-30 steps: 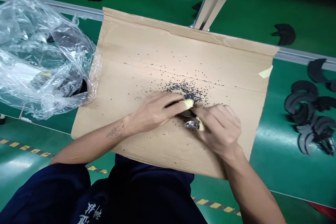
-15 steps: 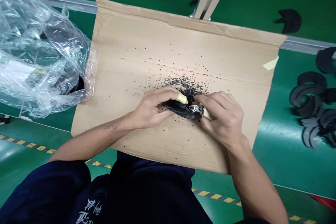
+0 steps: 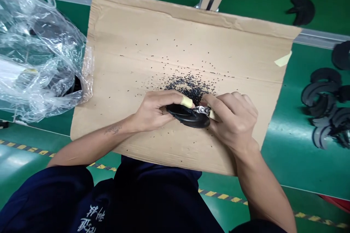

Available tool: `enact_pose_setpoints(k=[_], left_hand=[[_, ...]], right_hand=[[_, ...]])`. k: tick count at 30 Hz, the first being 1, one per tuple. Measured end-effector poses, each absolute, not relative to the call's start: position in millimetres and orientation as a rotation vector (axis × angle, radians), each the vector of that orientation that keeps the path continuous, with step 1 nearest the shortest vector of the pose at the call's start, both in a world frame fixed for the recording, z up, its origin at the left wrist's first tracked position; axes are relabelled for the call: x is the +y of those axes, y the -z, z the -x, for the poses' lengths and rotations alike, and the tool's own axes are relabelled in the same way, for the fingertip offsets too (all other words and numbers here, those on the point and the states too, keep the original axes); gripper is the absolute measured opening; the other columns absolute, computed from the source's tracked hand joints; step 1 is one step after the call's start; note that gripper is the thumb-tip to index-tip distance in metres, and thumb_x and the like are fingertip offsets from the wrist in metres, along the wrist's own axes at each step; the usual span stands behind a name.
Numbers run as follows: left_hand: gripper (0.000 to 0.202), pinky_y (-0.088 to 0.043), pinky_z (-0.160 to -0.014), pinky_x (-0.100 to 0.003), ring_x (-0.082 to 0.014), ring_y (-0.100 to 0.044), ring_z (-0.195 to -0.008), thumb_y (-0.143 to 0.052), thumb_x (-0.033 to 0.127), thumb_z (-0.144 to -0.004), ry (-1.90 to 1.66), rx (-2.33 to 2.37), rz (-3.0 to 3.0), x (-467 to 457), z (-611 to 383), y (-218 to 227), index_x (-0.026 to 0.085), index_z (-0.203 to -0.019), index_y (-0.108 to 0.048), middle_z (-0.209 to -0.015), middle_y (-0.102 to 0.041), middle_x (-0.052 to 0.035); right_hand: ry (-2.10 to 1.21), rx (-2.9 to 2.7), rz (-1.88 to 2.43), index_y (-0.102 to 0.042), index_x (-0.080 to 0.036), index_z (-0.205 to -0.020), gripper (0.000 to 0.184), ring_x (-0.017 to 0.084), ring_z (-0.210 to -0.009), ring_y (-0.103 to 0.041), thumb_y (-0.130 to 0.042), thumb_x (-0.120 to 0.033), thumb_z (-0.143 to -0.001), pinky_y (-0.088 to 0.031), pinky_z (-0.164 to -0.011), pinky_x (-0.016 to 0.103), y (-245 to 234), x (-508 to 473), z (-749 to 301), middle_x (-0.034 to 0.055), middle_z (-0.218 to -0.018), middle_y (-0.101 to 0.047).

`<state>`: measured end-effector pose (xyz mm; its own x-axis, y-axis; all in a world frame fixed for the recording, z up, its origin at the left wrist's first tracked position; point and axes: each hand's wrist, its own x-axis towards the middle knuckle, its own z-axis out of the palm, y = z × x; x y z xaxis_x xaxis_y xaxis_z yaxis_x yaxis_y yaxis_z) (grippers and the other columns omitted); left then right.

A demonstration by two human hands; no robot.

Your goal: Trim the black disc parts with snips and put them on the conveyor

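1. A clear bag (image 3: 41,51) is lying at the upper left, with dark pieces showing dimly inside.
2. Cardboard (image 3: 191,36) is covering the green table (image 3: 287,160). Black crumbs (image 3: 188,85) are lying heaped at its centre, and crescents (image 3: 325,105) are lying at far right.
3. The left hand (image 3: 153,111) is pinching a black part (image 3: 188,116) at centre frame. The right hand (image 3: 235,120) is closed around a cutter (image 3: 201,109), its tip touching the part's right edge.

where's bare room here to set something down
Barest: the brown cardboard sheet's far-left part, between the crumpled clear plastic bag and the pile of black trimmings; green tabletop beside the stacked black crescent pieces. Crowded: mid-sheet, where the left hand grips a black curved part, the right hand a small silver cutter.
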<state>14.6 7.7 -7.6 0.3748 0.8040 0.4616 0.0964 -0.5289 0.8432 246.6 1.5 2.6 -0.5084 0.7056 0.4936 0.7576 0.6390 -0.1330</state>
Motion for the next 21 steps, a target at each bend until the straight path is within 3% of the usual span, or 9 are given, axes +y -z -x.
enact_pose_setpoints(k=[7, 17, 21], left_hand=[[0.009, -0.062, -0.071, -0.017, -0.0112, -0.079, -0.081, -0.075, 0.017, -0.091, -1.229, 0.836, -1.877, 4.0, -15.7, 7.2, 0.019, -0.099, -0.079, -0.093, -0.083, -0.0048], [0.010, -0.063, -0.069, -0.018, -0.0123, -0.079, -0.077, -0.080, 0.022, -0.088, -1.269, 0.874, -1.829, -0.3, -16.5, 11.2, 0.020, -0.098, -0.080, -0.090, -0.083, -0.0039], [0.014, -0.062, -0.073, -0.018, -0.0119, -0.078, -0.080, -0.079, 0.019, -0.088, -1.266, 0.833, -1.826, 3.1, -18.0, 12.4, 0.018, -0.103, -0.077, -0.093, -0.082, -0.0055]], right_hand=[[0.134, -2.381, 1.190, -0.072, -0.023, -0.110, 0.016, 0.018, -0.065, -0.051, -0.061, -0.027, -0.099, -0.035, -0.064, 0.035, -0.4, -0.4, -246.1, 0.0026, -0.070, -0.064], [0.261, -2.345, 1.166, -0.073, -0.020, -0.100, 0.012, 0.015, -0.057, -0.049, -0.063, -0.015, -0.096, -0.029, -0.057, 0.035, -3.8, -3.4, -240.3, -0.0004, -0.057, -0.058], [0.148, -2.302, 1.156, -0.073, -0.021, -0.095, 0.008, 0.014, -0.055, -0.054, -0.066, -0.017, -0.095, -0.036, -0.055, 0.032, 1.1, -0.9, -242.1, -0.0015, -0.059, -0.061]])
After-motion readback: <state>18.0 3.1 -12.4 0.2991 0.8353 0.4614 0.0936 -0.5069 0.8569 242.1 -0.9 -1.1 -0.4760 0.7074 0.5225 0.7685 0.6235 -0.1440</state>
